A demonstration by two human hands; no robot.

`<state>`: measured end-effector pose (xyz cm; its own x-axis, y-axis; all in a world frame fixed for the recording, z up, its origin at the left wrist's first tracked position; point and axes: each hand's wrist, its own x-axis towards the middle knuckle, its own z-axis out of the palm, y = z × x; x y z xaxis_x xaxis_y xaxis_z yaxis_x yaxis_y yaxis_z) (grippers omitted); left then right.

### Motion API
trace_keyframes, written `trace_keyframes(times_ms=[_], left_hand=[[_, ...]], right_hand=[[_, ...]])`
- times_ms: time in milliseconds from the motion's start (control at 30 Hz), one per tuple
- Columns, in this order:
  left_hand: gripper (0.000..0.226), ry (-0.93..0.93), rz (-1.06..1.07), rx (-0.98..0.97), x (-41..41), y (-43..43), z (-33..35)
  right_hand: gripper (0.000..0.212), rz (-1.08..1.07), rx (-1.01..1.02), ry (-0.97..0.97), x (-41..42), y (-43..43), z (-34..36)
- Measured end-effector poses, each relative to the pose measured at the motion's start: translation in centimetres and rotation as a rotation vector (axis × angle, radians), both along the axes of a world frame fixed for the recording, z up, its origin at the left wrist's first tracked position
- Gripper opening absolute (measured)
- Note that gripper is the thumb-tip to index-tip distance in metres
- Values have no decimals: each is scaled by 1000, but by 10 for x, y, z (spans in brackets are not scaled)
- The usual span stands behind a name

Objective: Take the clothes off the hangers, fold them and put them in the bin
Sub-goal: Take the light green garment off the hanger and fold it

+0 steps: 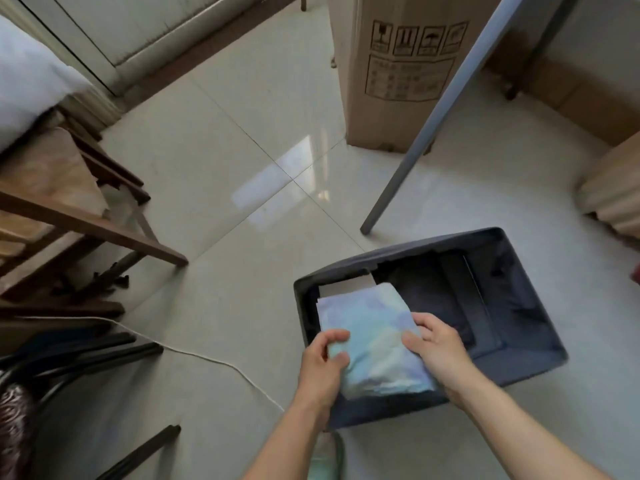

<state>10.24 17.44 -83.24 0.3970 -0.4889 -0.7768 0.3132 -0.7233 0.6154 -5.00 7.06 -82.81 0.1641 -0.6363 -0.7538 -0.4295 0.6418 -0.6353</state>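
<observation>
over the left half of the bin (540, 358), both hands hold a folded garment (372, 341), pale blue-green, lying flat and partly below the rim. the left hand (323, 367) pinches the near left corner of the garment between thumb and curled fingers. the right hand (438, 348) clasps the right edge, fingers bent over the top of the fold and the thumb on its upper face.

step in hand, by judgement: placing. hanger removal and folding appear complete for this item, and only the set-down and release remain. no hangers can be identified in this view.

next move: lower the garment level until it rests on the contents beneath, then open both hands and lift them straight up so the fold is not dragged apart.

edges and room:
- the near rim of the bin lies just under both wrists (the walls look like soft fabric and may give if leaned on).
- a light flat item (346, 284) shows beyond the far edge of the garment, against the far left wall.
- the right half of the bin holds dark material (436, 289), lower than the garment; room remains there.
- a grey pole (426, 133) meets the floor just beyond the far rim.
- a cardboard box (398, 71) stands well beyond.
- wooden furniture (86, 223) and a white cord (214, 360) lie to the left, apart from the bin.
</observation>
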Motion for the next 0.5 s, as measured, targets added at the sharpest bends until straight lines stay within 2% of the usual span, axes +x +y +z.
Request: trace_keyframes(times_ms=[133, 300, 500], left_hand=[[42, -33, -21, -15, 16, -11, -33], [42, -16, -113, 115, 24, -20, -57], [21, 93, -31, 90, 12, -26, -17]], right_hand=[[34, 7, -17, 8, 12, -9, -36], [58, 15, 34, 109, 16, -10, -65], [41, -25, -12, 155, 13, 1, -28]])
